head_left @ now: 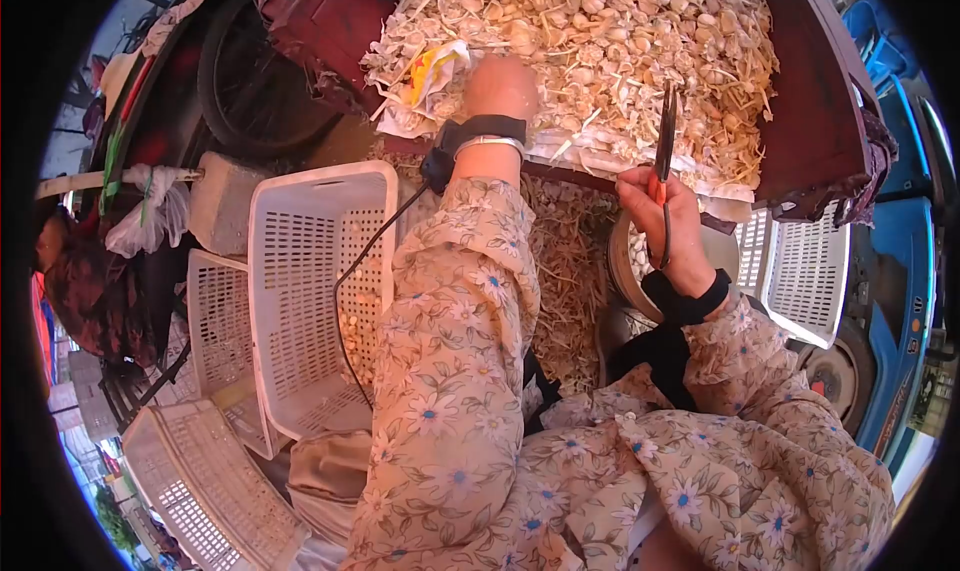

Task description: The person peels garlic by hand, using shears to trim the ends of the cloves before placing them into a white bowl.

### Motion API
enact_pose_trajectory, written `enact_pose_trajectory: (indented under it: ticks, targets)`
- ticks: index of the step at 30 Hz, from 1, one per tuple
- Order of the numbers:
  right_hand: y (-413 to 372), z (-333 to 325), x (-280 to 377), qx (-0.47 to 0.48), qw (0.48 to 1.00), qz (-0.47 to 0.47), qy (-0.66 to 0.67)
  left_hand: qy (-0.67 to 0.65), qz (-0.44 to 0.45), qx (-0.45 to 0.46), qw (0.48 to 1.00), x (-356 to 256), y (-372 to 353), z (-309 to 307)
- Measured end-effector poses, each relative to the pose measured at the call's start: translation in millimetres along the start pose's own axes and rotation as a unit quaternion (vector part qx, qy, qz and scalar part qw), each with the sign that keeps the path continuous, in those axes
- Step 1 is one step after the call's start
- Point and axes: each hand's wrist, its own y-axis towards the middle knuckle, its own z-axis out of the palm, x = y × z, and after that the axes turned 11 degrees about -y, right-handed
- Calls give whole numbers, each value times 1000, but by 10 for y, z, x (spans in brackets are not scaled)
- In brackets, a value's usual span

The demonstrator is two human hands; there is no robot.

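Note:
My right hand (678,221) is closed around a pair of scissors (665,146) with dark blades and an orange-red part near the handle. The blades point up and away from me, over the near edge of a heap of garlic bulbs (620,46) with dry stalks and skins. My left hand (500,86) reaches into the heap's near left part. Its back faces me, so the fingers and anything in them are hidden. Just left of that hand lies a crumpled yellow-and-white wrapper (432,71).
A dark red board (815,101) walls the heap on the right. White plastic crates (325,196) stand at my left, one with pale pieces inside. Another white crate (805,271) is at the right, near a blue vehicle (900,311). Dry stalks (568,271) cover the ground below.

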Motion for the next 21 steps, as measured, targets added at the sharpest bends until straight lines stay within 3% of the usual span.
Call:
enact_pose_trajectory:
  ticks: [5, 7, 9, 15, 21]
  targets:
    - [35, 55, 7, -16, 1000, 20, -11, -56, 25, -59, 996, 29, -62, -5]
    - [16, 79, -14, -23, 999, 9, -20, 2, 8, -2, 1000, -43, -68, -29]
    - [-13, 159, -5, -29, 999, 7, -43, -35, -35, -14, 999, -11, 0, 53]
    - [-6, 229, -115, -27, 994, -13, -103, -77, -20, -38, 996, -12, -27, 50]
    - [-33, 444, 40, -2, 991, -28, -132, -73, 21, 2, 997, 7, -50, -8]
